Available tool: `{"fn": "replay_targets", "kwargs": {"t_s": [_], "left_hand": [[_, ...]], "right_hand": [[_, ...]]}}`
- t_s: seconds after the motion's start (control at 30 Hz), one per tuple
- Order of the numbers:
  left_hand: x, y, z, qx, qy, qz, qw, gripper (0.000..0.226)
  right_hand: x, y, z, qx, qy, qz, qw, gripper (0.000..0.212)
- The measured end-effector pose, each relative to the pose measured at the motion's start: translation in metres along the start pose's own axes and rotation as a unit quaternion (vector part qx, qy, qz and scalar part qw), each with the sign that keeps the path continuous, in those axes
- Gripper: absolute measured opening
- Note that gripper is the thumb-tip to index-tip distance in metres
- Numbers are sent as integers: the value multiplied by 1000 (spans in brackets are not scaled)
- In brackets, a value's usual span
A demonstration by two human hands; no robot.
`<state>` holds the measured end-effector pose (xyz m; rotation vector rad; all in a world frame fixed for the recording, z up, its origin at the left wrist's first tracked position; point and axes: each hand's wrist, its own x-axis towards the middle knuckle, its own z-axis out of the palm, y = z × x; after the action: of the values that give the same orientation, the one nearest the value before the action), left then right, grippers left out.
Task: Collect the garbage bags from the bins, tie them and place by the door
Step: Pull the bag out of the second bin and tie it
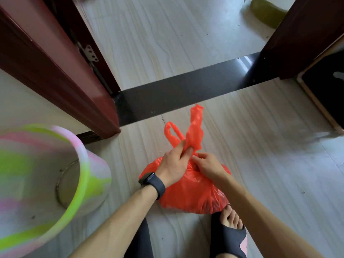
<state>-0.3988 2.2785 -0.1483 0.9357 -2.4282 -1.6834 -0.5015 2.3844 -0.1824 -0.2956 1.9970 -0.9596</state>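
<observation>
Black slide sandal (229, 237) on the person's foot sits nearest, the toes touching the back of the orange-red garbage bag (188, 194), which rests on the pale wood-grain floor (270, 164) just short of the doorway. Over the bag's bulging, crinkled, glossy body both hands work at its gathered neck. The left hand (173, 164), a dark smartwatch (152, 183) on its wrist, pinches one twisted handle strip (194, 131) between thumb and fingers, while the right hand (208, 164) curls its fingers round the neck where the knot forms. The second handle loop (172, 131) stands free beside the first. For a sound knot, I judge the right hand should pin the crossing low and tight as the left draws its strip snug. A pastel green-and-pink bin (84, 159), with no bag inside, stands to the left. Beyond lie the dark threshold strip (186, 90) and the maroon door frame (74, 81).
</observation>
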Motion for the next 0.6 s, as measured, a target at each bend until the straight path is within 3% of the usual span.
{"fn": "replay_targets", "kwargs": {"t_s": [0.07,0.13,0.17,0.23,0.3,0.37,0.43,0.47,0.53,0.6], "left_hand": [[4,-1,-5,84,-11,40,996,20],[10,-1,-10,151,-11,60,987,24],[12,0,-11,181,-8,69,981,28],[13,0,-9,250,-12,92,964,33],[10,2,-4,335,-23,133,933,32],[5,3,3,381,-13,204,902,30],[0,-1,7,360,6,259,896,33],[-3,-3,8,311,16,253,916,36],[-11,-9,8,181,23,169,969,41],[-15,-17,9,95,29,88,991,40]], "right_hand": [[-4,-3,-4,28,-26,-13,999,31],[-6,-5,-10,165,-75,-5,983,17],[-7,-6,-14,258,-116,2,959,12],[-9,-6,-18,362,-171,4,916,23],[-10,-7,-14,332,-160,24,929,48],[-9,-7,-8,294,-83,67,950,55],[-8,-8,-5,313,8,106,944,44],[-6,-9,-6,336,17,118,934,41],[-5,-10,-10,394,-24,142,908,40],[-5,-10,-14,455,-69,153,875,43]]}}
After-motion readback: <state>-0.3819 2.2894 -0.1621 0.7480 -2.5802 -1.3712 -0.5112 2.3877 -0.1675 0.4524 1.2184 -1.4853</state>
